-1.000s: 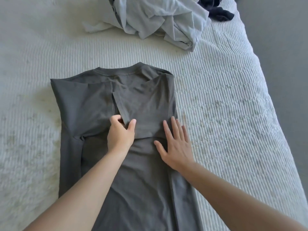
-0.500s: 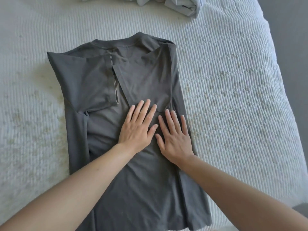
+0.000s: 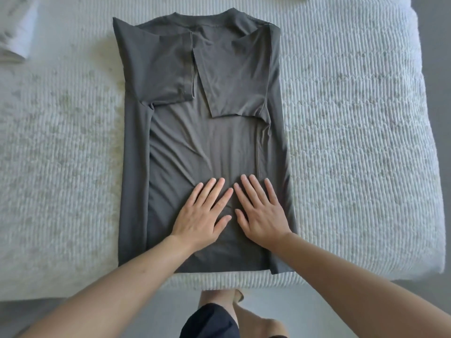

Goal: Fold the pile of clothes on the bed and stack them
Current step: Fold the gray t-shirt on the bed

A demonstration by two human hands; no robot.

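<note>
A dark grey T-shirt (image 3: 202, 137) lies flat on the bed, collar away from me, with both sides and both sleeves folded in over its middle. Its hem reaches the bed's near edge. My left hand (image 3: 202, 213) rests flat on the lower middle of the shirt, fingers spread. My right hand (image 3: 261, 211) lies flat beside it, just to the right, also palm down on the cloth. Neither hand grips anything. The pile of unfolded clothes is out of view.
The bed (image 3: 353, 142) has a white ribbed cover; its near edge and right corner are in view, with grey floor (image 3: 170, 311) below. A pale folded cloth (image 3: 14, 32) lies at the far left. My legs and dark shorts (image 3: 212, 320) stand against the bed edge.
Both hands have slid down the shirt from the sleeves toward the hem, flat on the cloth. The view has tipped down, and the pale pile at the back has left the frame.
</note>
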